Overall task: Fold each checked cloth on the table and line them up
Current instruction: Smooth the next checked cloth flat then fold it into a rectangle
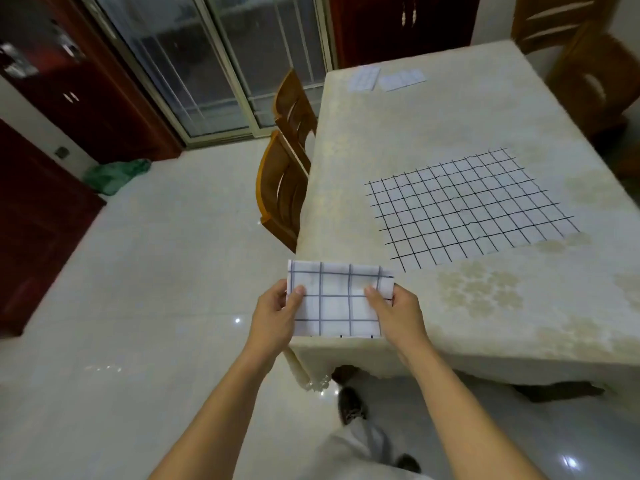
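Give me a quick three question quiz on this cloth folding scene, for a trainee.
1. True or false: the left hand and right hand both pinch the folded cloth.
2. How many far cloths lie at the end of the table? A one, B two, C four.
3. Fill in: the big cloth lies ____ on the table.
Key: 1 true; 2 B; 3 flat, unfolded.
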